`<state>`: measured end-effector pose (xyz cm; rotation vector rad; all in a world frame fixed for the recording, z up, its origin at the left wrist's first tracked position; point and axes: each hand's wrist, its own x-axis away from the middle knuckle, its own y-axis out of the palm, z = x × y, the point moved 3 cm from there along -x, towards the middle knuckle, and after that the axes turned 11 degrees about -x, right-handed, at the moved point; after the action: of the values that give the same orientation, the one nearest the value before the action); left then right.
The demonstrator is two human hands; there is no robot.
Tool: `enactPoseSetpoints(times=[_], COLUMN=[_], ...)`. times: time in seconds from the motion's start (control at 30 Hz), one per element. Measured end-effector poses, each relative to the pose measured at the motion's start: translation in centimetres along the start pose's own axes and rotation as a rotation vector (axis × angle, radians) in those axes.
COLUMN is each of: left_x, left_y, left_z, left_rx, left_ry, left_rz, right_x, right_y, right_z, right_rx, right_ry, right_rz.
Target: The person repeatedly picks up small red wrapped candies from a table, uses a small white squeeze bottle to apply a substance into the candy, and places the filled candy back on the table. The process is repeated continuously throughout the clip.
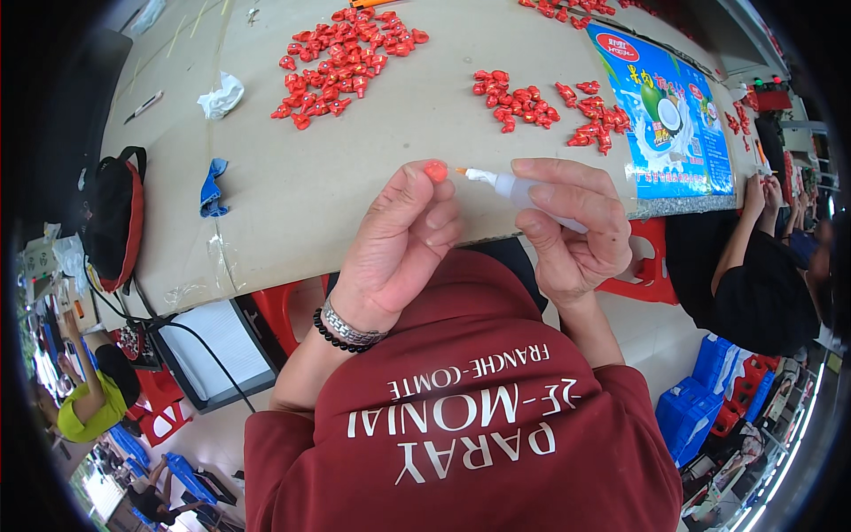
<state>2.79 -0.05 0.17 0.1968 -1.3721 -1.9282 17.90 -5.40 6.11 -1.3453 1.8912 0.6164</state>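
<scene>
Between the thumb and fingertips of my left hand [399,239] is pinched a small red piece [435,171], mostly covered by the fingers. My right hand [581,230] grips a translucent squeeze bottle [523,191], tilted on its side. White wrapping surrounds the bottle's neck, and its thin orange-brown tip [460,170] points left at the red piece, a small gap apart. Both hands are held above the near edge of the table. Farther back lies a big pile of small shiny red pieces [341,66], with smaller groups of similar red pieces [523,102] to its right.
On the pale table [257,177] lie a crumpled white tissue [221,96], a blue scrap [213,188], a pen-like tool [144,106] and a black-and-red bag [115,217]. A blue printed sheet [665,115] covers the right part. Co-workers sit at right, one in black [753,275].
</scene>
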Motion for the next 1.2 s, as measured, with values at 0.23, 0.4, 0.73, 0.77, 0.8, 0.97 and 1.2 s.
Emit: enactPoseSetpoints(times=[0.23,0.4,0.73,0.77,0.8,0.97,1.2], left_x=[0.06,0.08,0.10,0.11,0.12,-0.01,-0.07], left_y=[-0.06,-0.06,-0.01,0.00,0.01,0.03,0.23], left_z=[-0.02,0.00,-0.05,-0.02,0.01,0.25,0.45], left_rx=[0.002,-0.010,-0.035,-0.036,-0.037,-0.082,-0.124], left_ry=[0.002,0.003,-0.010,-0.010,-0.011,0.033,0.076], left_rz=[-0.015,0.004,0.008,0.008,0.009,0.017,0.030], right_x=[-0.05,0.01,-0.18,-0.17,-0.20,-0.18,-0.29], right_y=[0.03,0.09,0.20,0.19,0.18,0.06,0.03], right_z=[0.11,-0.09,0.10,0.13,0.04,-0.53,-0.65], right_rx=[0.022,0.011,0.061,0.063,0.054,-0.008,0.013], right_ry=[0.002,0.004,-0.037,-0.039,-0.030,0.001,0.007], right_rz=[-0.021,0.002,-0.042,-0.046,-0.033,0.017,-0.005])
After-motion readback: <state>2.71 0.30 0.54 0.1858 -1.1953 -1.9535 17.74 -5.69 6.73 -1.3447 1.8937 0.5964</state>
